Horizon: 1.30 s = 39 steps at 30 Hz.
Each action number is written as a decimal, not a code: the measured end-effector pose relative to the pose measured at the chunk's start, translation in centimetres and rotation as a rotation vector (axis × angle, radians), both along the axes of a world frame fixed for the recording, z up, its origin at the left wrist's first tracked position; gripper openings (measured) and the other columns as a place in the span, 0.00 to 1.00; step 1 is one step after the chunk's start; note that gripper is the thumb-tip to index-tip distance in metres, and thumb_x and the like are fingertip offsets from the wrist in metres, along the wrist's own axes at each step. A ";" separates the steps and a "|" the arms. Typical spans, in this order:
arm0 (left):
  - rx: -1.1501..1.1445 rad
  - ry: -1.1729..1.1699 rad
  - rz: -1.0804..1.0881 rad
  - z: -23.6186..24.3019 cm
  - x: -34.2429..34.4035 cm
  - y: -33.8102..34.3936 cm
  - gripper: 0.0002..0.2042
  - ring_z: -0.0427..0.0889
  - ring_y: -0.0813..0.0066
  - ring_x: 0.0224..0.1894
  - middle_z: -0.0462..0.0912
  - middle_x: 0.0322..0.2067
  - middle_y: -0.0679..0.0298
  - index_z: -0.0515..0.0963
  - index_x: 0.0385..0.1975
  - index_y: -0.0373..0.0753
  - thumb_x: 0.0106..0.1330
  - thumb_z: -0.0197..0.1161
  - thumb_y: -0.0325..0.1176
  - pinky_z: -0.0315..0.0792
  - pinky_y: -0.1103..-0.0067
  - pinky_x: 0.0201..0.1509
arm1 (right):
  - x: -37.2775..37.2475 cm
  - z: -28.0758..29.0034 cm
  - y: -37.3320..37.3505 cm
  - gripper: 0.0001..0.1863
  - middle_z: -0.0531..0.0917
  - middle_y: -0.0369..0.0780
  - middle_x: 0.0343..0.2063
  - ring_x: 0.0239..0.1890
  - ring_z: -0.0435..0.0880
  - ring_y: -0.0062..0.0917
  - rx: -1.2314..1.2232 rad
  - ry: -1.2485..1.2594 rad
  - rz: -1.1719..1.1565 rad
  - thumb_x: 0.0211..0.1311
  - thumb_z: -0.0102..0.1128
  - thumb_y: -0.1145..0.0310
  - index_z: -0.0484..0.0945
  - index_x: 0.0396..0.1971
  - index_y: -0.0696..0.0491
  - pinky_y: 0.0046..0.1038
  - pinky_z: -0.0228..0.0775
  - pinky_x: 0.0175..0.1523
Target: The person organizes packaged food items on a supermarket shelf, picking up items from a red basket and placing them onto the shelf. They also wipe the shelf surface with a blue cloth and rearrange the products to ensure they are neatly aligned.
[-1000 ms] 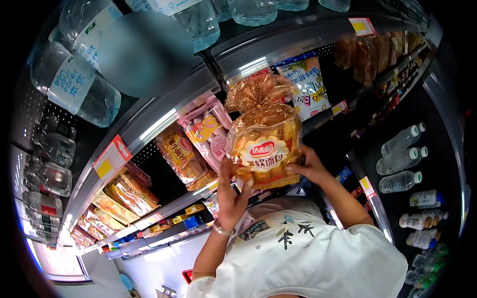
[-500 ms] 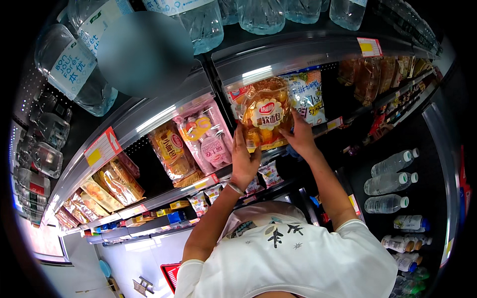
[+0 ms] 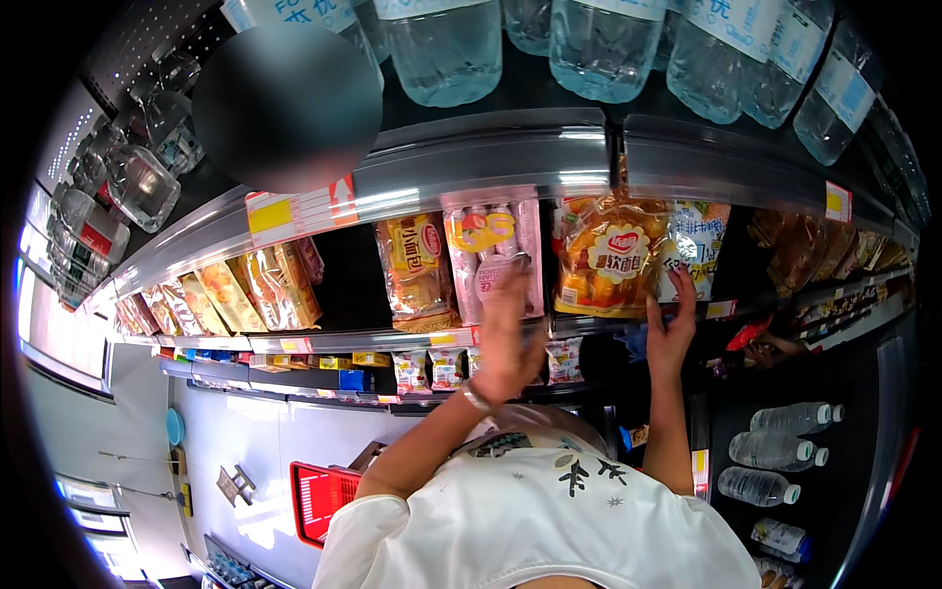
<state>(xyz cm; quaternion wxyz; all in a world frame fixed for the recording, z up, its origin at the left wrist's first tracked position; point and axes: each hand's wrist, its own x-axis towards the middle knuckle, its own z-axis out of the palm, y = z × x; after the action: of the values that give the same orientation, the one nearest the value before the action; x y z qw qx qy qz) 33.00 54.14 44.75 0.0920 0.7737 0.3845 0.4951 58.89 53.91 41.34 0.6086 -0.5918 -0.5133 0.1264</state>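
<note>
My bagged bread (image 3: 610, 285) sits on the shelf (image 3: 616, 327) between the pink package (image 3: 466, 285) and the blue-and-white packet (image 3: 708, 228), so I judge the step in hand to be setting it in place. My left hand (image 3: 505, 344) is blurred but spread and empty; my right hand (image 3: 671, 316), fingers parted, is at the bag's lower right, contact unclear. The next move, I'd say, calls for clearing that corner without dragging the wrapper.

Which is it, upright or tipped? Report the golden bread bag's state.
Upright: the golden bread bag has its neck on top and its white label level.
</note>
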 end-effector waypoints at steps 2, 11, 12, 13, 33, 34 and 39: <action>0.037 -0.178 0.205 0.5 -3.8 1.0 0.34 0.65 0.43 0.65 0.66 0.62 0.42 0.61 0.65 0.30 0.54 0.62 0.19 0.61 0.62 0.67 | 0.4 -0.3 -1.5 0.33 0.77 0.41 0.58 0.38 0.75 0.16 0.005 -0.025 0.020 0.60 0.61 0.81 0.64 0.66 0.53 0.17 0.66 0.40; -0.695 -0.899 0.008 -3.9 -15.3 7.4 0.32 0.79 0.70 0.50 0.78 0.51 0.54 0.62 0.61 0.29 0.61 0.72 0.33 0.77 0.76 0.50 | -1.4 -1.6 -2.8 0.28 0.79 0.36 0.54 0.32 0.69 0.13 -0.067 0.064 0.127 0.60 0.61 0.79 0.69 0.61 0.53 0.16 0.64 0.41; -0.776 -0.937 -0.006 -3.5 -15.5 7.2 0.30 0.80 0.72 0.47 0.79 0.49 0.56 0.64 0.59 0.30 0.61 0.72 0.32 0.78 0.77 0.48 | -2.2 -1.3 -2.9 0.27 0.80 0.36 0.54 0.32 0.69 0.13 -0.076 0.088 0.144 0.61 0.61 0.79 0.69 0.61 0.53 0.16 0.64 0.41; -0.857 -0.975 -0.021 -3.4 -15.6 7.2 0.28 0.82 0.73 0.44 0.81 0.46 0.58 0.66 0.57 0.31 0.61 0.72 0.31 0.78 0.78 0.46 | -2.8 -1.1 -3.0 0.27 0.80 0.36 0.54 0.33 0.69 0.13 -0.084 0.111 0.161 0.61 0.61 0.79 0.69 0.61 0.53 0.16 0.64 0.42; -0.726 -0.855 -0.165 -6.2 -19.6 10.4 0.22 0.82 0.79 0.37 0.83 0.43 0.63 0.70 0.56 0.35 0.63 0.67 0.26 0.78 0.82 0.38 | -6.7 -0.6 -5.0 0.29 0.82 0.38 0.50 0.29 0.71 0.11 -0.131 0.095 0.162 0.57 0.60 0.84 0.70 0.60 0.53 0.14 0.66 0.37; -0.765 -0.856 -0.197 -6.3 -19.7 10.5 0.23 0.81 0.79 0.42 0.82 0.44 0.64 0.69 0.58 0.33 0.64 0.66 0.26 0.75 0.80 0.46 | -6.7 -0.6 -5.1 0.29 0.81 0.38 0.50 0.29 0.71 0.11 -0.147 0.107 0.152 0.57 0.61 0.84 0.70 0.60 0.54 0.14 0.65 0.36; -0.570 -0.753 -0.112 -5.6 -19.0 9.5 0.28 0.77 0.73 0.54 0.76 0.55 0.58 0.63 0.64 0.30 0.66 0.65 0.28 0.72 0.77 0.57 | -5.2 -0.7 -5.1 0.28 0.81 0.39 0.51 0.33 0.76 0.16 -0.099 0.078 0.026 0.56 0.62 0.83 0.69 0.59 0.55 0.18 0.68 0.35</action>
<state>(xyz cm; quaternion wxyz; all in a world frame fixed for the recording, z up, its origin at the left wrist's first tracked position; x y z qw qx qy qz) 13.98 63.64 39.19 0.4599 0.5040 0.4029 0.6101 53.67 48.83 40.69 0.5964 -0.6090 -0.4899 0.1825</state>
